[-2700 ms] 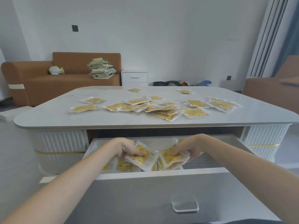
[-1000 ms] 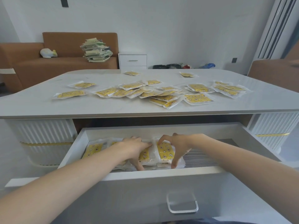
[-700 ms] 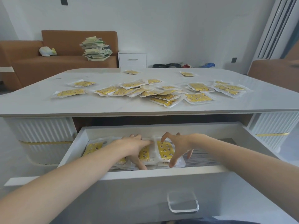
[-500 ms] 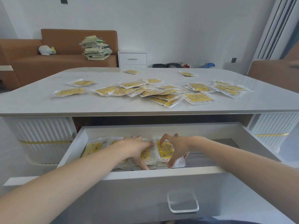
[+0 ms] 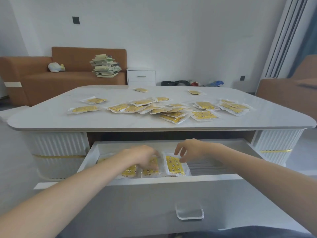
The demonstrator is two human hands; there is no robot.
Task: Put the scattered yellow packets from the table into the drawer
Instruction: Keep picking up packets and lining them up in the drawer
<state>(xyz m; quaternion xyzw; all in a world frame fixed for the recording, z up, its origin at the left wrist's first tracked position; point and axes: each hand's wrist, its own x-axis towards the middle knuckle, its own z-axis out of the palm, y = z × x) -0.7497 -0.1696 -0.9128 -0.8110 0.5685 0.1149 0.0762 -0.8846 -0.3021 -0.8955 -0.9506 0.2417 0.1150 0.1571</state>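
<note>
A few stowed packets [image 5: 175,166] are seen in the open drawer [image 5: 214,178], while many scattered packets [image 5: 173,111] are left on the tabletop [image 5: 51,117]; most is judged undone. The right grip [image 5: 188,150] is held loosely spread and empty; whether anything is pinched by the left grip [image 5: 145,158] cannot be told

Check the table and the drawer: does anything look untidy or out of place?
Yes. Many yellow packets lie loose on the table, askew and overlapping in a heap near its middle; two stray packets lie apart near the far edge. Nothing looks spilled or damaged.
</note>
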